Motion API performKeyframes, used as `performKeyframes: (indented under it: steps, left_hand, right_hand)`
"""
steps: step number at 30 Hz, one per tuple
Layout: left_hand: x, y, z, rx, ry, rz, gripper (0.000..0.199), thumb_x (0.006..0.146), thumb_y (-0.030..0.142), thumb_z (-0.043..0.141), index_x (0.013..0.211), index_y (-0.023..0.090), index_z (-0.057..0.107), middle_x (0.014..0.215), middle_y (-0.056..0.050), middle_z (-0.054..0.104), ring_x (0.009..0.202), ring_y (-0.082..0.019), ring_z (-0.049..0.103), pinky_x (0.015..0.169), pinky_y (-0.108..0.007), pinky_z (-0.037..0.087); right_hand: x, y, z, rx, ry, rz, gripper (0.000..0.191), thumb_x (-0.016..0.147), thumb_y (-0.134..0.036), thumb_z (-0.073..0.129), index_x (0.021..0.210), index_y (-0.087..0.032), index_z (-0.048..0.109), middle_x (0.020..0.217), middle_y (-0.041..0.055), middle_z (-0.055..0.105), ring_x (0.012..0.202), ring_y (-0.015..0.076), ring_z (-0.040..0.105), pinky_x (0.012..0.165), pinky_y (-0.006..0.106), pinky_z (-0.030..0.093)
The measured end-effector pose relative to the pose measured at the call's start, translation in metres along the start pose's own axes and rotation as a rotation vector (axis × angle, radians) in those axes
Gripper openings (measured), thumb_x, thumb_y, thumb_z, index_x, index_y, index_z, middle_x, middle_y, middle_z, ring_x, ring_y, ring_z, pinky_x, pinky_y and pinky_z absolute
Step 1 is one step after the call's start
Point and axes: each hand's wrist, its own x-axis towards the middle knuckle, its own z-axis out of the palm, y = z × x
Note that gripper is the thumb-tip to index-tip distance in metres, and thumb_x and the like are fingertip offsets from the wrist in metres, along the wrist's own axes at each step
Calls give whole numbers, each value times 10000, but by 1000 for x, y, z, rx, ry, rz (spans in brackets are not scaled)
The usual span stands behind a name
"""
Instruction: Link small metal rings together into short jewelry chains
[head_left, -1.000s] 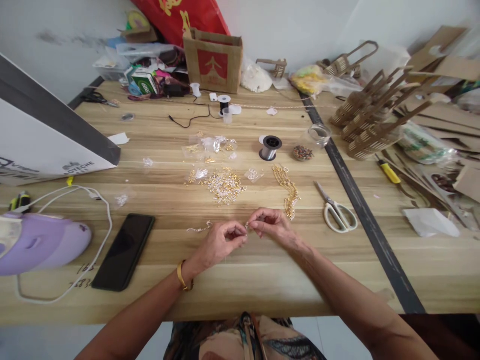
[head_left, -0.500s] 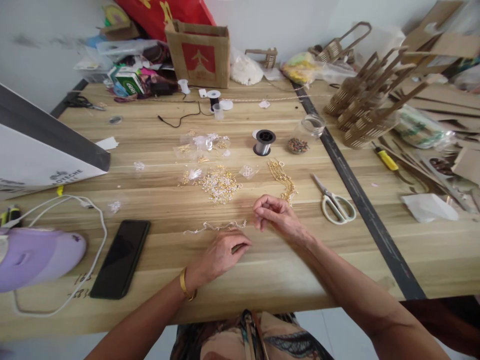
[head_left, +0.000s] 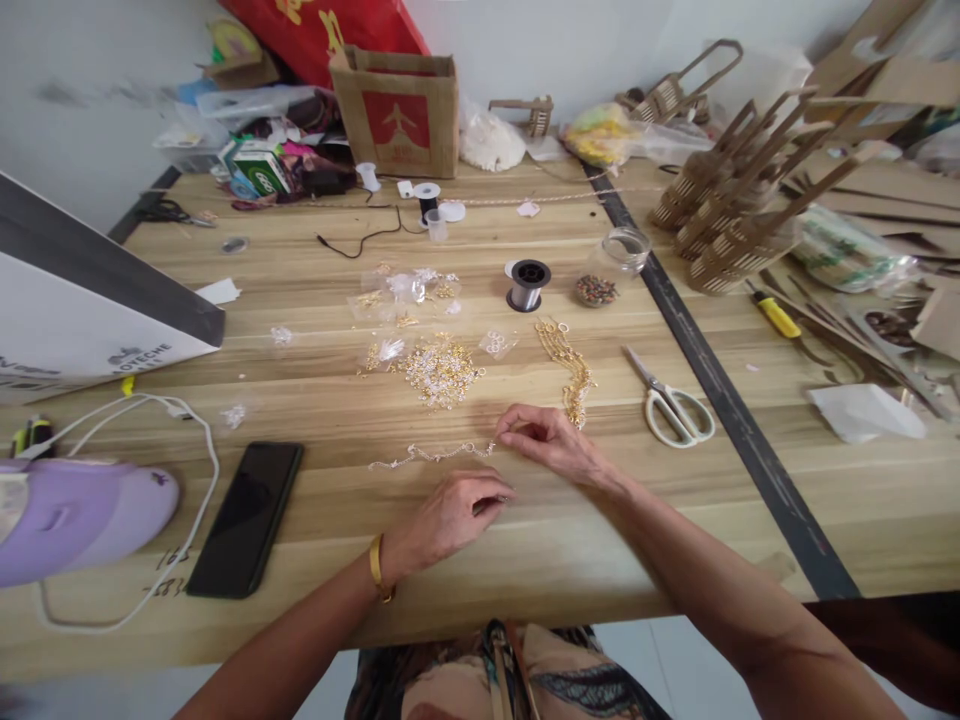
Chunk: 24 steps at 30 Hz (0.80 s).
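Observation:
A thin silvery chain with small charms [head_left: 435,455] lies stretched across the wood, just beyond my hands. My right hand [head_left: 551,440] has thumb and forefinger pinched together close by the chain's right end; whether they touch it or hold something tiny is unclear. Below the chain rests my left hand [head_left: 457,515], a gold bangle on its wrist. Its fingers are closed against the thumb, and what lies between them is hidden. Beyond is a pile of small gold and clear beads [head_left: 441,370]. Several gold chains [head_left: 568,370] lie beyond my right hand.
White-handled scissors [head_left: 675,410] are at the right, and a wire spool [head_left: 528,286] and a jar [head_left: 624,252] farther back. A phone [head_left: 246,520] lies left, near a white cable [head_left: 210,470]. Small wooden baskets [head_left: 739,250] stand back right. A paper bag [head_left: 397,120] is behind.
My right hand has moved slightly left and down, its fingertips now nearer the chain's end. My left hand has shifted a little right and toward me, away from the chain.

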Motion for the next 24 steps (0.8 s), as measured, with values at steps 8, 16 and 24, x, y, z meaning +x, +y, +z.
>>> performKeyframes:
  steps: [8,16,24]
  left_hand:
    - [0,8,2,94,-18,87,208,867,151,524,1013,181,668,978,-50,697,868,-157,645,805,-270,501]
    - [5,-1,-15,428,162,106,137,890,166,497,888,164,635,860,-45,643,812,-170,586,771,-321,489]
    - [10,-8,-26,595,180,-5,138,879,171,514,987,181,599,953,-57,569,935,-208,532,855,-378,460]
  right_hand:
    - [2,-4,-9,165,-27,41,235,817,-366,609,802,-132,598,579,-52,435,483,55,323,430,186,226]
    - [4,5,-9,38,-60,-39,153,858,-274,570,834,-129,614,731,0,576,608,82,471,537,194,348]
    - [5,7,-5,-598,-23,-440,134,920,-179,465,930,-154,595,975,79,634,977,194,516,803,305,434]
